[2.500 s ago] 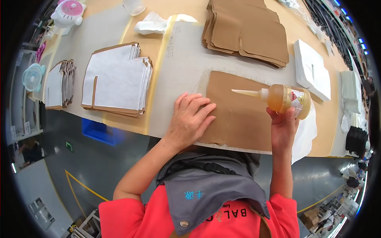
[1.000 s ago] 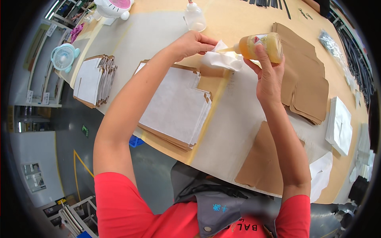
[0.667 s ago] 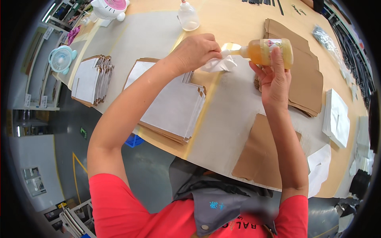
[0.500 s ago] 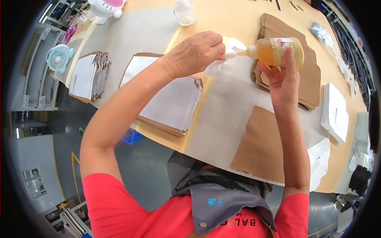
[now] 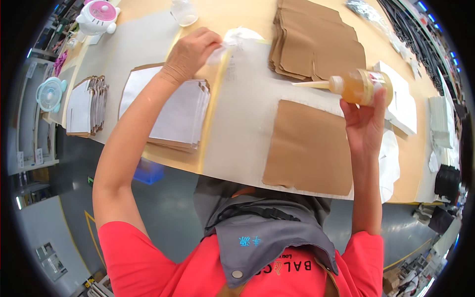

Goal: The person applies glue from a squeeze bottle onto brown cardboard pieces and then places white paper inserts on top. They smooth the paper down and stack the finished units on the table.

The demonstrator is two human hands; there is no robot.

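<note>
My right hand [image 5: 365, 118] holds a clear squeeze bottle of amber glue [image 5: 360, 86] on its side, the long nozzle pointing left above a flat brown paper sheet [image 5: 310, 147]. My left hand [image 5: 190, 50] is stretched far forward and grips a crumpled white cloth [image 5: 235, 38] resting on the table's white mat [image 5: 245, 114]. The left forearm crosses over a stack of white-faced paper pieces [image 5: 174, 113].
A pile of brown paper blanks [image 5: 316, 44] lies at the back. Another stack of pieces [image 5: 88, 106] sits far left, near a small blue fan [image 5: 49, 92] and a pink-and-white fan [image 5: 100, 16]. A clear bottle [image 5: 184, 11] stands at the back. White sheets [image 5: 405, 104] lie right.
The cloth was at the bottle's nozzle; now my left hand has carried it away to the table at the back. My right hand has moved the bottle right, over the brown sheet.
</note>
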